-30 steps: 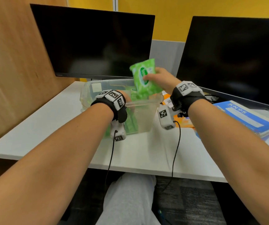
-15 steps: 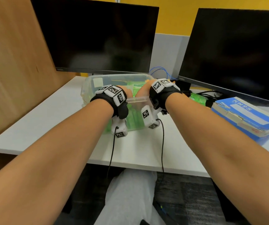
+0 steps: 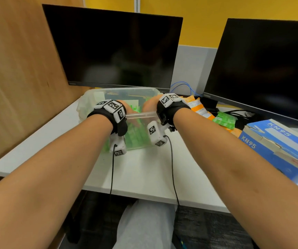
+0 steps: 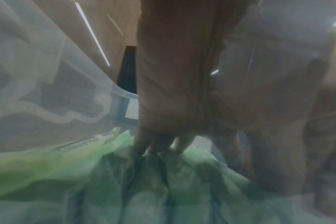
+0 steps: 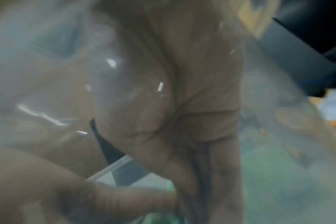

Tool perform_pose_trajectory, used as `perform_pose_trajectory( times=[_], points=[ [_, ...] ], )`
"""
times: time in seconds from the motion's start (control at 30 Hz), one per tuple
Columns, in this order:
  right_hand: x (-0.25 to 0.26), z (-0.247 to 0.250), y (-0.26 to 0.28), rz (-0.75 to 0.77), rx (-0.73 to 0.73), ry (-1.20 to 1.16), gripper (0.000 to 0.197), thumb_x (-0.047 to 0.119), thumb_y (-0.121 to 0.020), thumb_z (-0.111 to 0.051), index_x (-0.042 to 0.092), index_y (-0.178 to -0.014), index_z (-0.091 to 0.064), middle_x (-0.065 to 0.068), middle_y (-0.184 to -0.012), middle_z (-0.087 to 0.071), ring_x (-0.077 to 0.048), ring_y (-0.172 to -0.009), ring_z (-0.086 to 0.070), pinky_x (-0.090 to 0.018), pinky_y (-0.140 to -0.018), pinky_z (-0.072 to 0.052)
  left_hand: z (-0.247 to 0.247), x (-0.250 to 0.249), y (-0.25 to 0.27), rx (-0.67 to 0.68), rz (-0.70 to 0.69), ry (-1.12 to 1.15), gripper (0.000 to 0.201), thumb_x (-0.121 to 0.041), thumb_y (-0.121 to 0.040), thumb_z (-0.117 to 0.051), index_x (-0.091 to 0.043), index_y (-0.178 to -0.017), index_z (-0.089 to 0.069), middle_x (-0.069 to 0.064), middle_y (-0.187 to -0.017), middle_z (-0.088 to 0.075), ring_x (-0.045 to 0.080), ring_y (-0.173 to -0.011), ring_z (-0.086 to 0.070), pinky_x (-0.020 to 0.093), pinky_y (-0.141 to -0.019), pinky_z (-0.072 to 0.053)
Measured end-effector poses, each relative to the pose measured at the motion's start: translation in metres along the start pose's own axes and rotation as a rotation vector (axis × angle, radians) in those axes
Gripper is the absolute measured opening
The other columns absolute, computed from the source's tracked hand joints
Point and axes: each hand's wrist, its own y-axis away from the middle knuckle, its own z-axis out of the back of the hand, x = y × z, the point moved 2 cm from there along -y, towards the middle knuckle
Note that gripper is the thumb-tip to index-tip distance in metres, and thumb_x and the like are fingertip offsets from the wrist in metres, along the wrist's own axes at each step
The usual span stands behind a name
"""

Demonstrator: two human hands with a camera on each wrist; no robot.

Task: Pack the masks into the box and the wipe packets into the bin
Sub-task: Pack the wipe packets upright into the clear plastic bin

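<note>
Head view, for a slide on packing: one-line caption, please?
Both hands, left and right, reach into the clear bin of green wipe packets; KN95 box beside.

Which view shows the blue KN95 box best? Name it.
The head view: the KN95 box lies in full on the table's right side, its lettering readable. Neither wrist view shows it; both look into the clear bin.

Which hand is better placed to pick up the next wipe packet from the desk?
Probably the right hand: the loose green packet and orange packets lie on its side of the bin.
</note>
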Motion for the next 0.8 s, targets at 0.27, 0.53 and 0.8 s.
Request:
perform_pose_trajectory(
  times=[0.27,0.53,0.8],
  points=[
    [-0.052,0.05,0.024,0.029,-0.382,-0.928,0.021,0.0,-0.09,-0.043,0.012,-0.09,-0.062,-0.014,-0.083,-0.067,-0.021,-0.069,-0.062,-0.033,-0.073,-0.056,-0.012,-0.001,-0.032,0.08,-0.073,-0.036,0.046,-0.088,-0.029,-0.068,-0.05,-0.055,-0.062,-0.007,-0.097,-0.067,0.024,-0.092,-0.064,0.043,-0.092,-0.05],
    [-0.11,-0.026,-0.038,-0.181,-0.159,-0.552,0.036,0.026,-0.09,-0.054,0.018,-0.125,-0.058,-0.004,-0.123,-0.061,-0.02,-0.099,-0.058,-0.034,-0.089,-0.05,-0.013,0.002,-0.029,0.05,-0.072,-0.014,0.043,-0.082,-0.039,-0.071,-0.047,-0.061,-0.065,-0.012,-0.082,-0.062,0.023,-0.089,-0.064,0.04,-0.089,-0.052],
    [-0.072,-0.04,0.007,-0.315,-0.133,-0.111,0.047,0.024,-0.102,-0.036,0.005,-0.146,-0.031,-0.017,-0.151,-0.031,-0.032,-0.137,-0.033,-0.043,-0.109,-0.029,-0.016,0.0,-0.033,0.081,-0.079,0.004,0.026,-0.079,-0.044,-0.072,-0.068,-0.048,-0.05,-0.012,-0.084,-0.063,0.02,-0.085,-0.063,0.039,-0.086,-0.054]
  ],
)
